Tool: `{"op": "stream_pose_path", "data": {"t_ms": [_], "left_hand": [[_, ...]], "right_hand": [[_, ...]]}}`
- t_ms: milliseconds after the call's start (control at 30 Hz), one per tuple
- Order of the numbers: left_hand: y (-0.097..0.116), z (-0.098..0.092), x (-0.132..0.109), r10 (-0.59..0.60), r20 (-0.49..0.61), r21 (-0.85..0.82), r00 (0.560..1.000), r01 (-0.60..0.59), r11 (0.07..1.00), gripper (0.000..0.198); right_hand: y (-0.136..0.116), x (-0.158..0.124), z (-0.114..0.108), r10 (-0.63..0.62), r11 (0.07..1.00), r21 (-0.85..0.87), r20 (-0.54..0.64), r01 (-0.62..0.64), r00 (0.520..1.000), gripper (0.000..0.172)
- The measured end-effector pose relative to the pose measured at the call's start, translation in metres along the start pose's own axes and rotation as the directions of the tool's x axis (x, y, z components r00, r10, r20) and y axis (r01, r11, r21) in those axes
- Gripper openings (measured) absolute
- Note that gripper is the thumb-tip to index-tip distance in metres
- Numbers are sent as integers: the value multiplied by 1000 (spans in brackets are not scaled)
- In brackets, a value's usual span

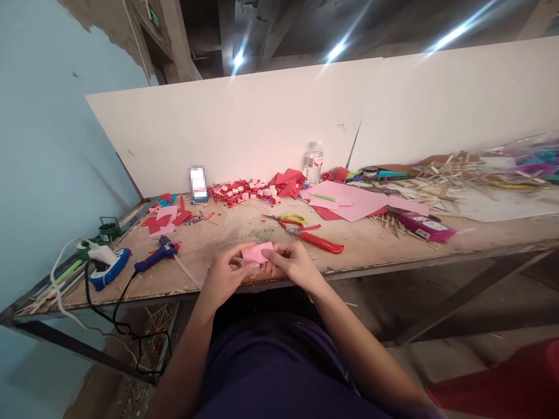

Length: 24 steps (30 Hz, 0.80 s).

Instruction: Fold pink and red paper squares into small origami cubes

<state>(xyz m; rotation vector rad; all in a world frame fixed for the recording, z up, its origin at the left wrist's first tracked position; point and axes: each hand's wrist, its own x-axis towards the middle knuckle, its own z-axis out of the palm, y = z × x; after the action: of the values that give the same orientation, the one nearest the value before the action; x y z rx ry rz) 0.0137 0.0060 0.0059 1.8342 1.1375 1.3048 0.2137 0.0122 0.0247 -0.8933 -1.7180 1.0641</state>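
Both my hands meet at the near edge of the wooden table (371, 247), pinching a small pink paper piece (257, 252) between them. My left hand (225, 273) grips its left side with curled fingers. My right hand (292, 265) grips its right side. A bit of red shows under the pink piece. Just beyond my hands lie yellow-handled scissors (290, 219) and a red utility knife (321, 243). A blue glue gun (157, 256) lies to the left of my hands.
A pile of small red and pink cubes (242, 191) and crumpled red paper sit at the back. Pink sheets (349, 201), a water bottle (313, 163), a phone (198, 184), a purple box (425, 226) and scattered wooden sticks lie to the right. Red scraps and a power strip (105, 262) are at left. A white board backs the table.
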Motion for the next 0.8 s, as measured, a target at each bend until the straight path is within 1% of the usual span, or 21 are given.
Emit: {"op": "stream_pose_path", "data": {"t_ms": [67, 200, 333, 533, 700, 800], "left_hand": [[-1, 2, 0, -2, 14, 35, 1000, 1, 999, 38], [2, 4, -1, 0, 63, 6, 998, 0, 1000, 37], [8, 2, -3, 4, 112, -67, 994, 4, 998, 38], [13, 0, -5, -52, 181, -195, 982, 88, 977, 41], [11, -3, -4, -63, 206, -213, 977, 108, 971, 43], [8, -3, -2, -41, 160, -166, 986, 67, 984, 40]], "right_hand": [[-2, 0, 0, -19, 1000, 11, -8, 19, 1000, 42], [-3, 0, 1, -59, 997, 59, 7, 58, 998, 37], [-2, -1, 1, -61, 996, 64, 35, 58, 998, 34], [-4, -1, 1, -91, 993, 78, 74, 85, 993, 31], [-2, 0, 2, -103, 994, 40, 13, 102, 995, 34], [2, 1, 1, -106, 994, -15, -34, 106, 994, 38]]}}
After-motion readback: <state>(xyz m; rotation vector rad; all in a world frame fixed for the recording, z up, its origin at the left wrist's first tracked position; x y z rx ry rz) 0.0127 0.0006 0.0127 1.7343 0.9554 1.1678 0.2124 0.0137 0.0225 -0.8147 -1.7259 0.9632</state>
